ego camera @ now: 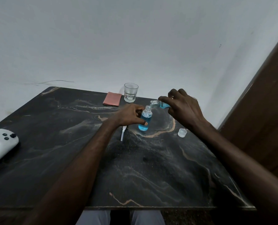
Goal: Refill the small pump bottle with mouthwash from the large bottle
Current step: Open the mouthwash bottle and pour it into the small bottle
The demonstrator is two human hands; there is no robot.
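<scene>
Two bare hands work over a dark marble bench point(151, 168) with pale wavy lines in it. The left hand point(128, 115) has its grip wrapped tight around a small clear pump bottle point(145, 120) with blue mouthwash inside. This small bottle stands upright on the bench, nearer the far edge than the near edge, and its top is open. The blue liquid fills most of it.

The right hand point(182, 106) has its grip closed around a large clear bottle of blue mouthwash point(159, 105). This big bottle is tipped on its side in the air, and its open mouth sits right above the mouth of the small bottle. Most of the big bottle is hidden behind the fingers.

A white pump top with a thin tube point(123, 133) lies flat on the bench, just beside the left wrist. A small clear round cap point(182, 132) sits near the right edge, under the right arm.

At the far edge stands an empty clear drinking glass point(131, 92). A folded pink cloth point(112, 98) lies just beside it. A white game controller with dark buttons point(1, 144) rests at the left edge.
</scene>
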